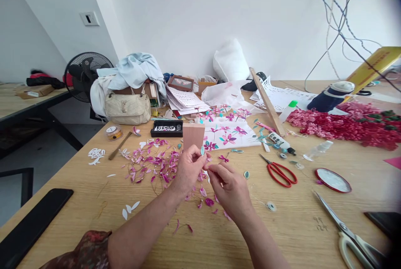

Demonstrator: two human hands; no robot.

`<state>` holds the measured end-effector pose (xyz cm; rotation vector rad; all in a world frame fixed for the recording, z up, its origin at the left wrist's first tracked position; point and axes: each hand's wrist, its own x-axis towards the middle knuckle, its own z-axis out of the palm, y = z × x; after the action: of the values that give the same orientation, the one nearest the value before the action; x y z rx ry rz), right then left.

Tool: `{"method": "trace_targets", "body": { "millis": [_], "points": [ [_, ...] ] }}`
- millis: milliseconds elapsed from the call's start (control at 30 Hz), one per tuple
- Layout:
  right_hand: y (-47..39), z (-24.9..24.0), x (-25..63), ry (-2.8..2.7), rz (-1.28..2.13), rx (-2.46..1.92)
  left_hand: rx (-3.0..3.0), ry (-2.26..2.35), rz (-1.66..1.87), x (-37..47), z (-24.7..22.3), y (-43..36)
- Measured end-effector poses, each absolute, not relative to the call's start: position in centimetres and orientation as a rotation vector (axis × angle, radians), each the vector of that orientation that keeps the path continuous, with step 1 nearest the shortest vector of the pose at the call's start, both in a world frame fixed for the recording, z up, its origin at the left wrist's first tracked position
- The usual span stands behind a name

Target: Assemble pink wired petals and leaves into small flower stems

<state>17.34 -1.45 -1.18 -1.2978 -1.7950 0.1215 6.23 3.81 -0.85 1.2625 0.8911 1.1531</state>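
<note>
Over the middle of the table, my left hand point(189, 168) pinches a small teal leaf-shaped petal point(202, 151) upright between thumb and fingers. My right hand point(231, 189) is closed close beside it, its fingertips pressed together just below the petal; what they grip is too small to make out. Behind the hands stands a wooden block point(193, 134). Pink and purple petals on thin stems point(163, 162) lie scattered to the left of and beneath my hands. Finished pink and teal flowers point(228, 138) rest on a white sheet behind them.
Red-handled scissors point(282, 175), a thread spool point(271, 206) and large shears point(343, 227) lie to the right. A glue bottle point(278, 140), a spray bottle point(318, 150) and pink flower bunches point(344, 125) are farther right. A black box point(166, 128) and a handbag point(128, 108) stand behind.
</note>
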Motion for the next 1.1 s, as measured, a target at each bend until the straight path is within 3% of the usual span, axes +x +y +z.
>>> {"method": "trace_targets", "body": {
  "millis": [333, 633, 1100],
  "points": [
    [-1.5, -1.2, 18.0, -1.771, 0.295, -1.388, 1.137, 0.644, 1.02, 6.4, -1.0, 3.8],
    [-1.6, -1.4, 18.1, -1.736, 0.346, -1.404, 1.277, 0.709, 0.898, 5.3, -0.5, 4.0],
    [-1.0, -1.5, 18.9, -1.547, 0.195, -1.37, 1.232, 0.699, 0.661, 4.4, -1.1, 4.4]
  ]
}}
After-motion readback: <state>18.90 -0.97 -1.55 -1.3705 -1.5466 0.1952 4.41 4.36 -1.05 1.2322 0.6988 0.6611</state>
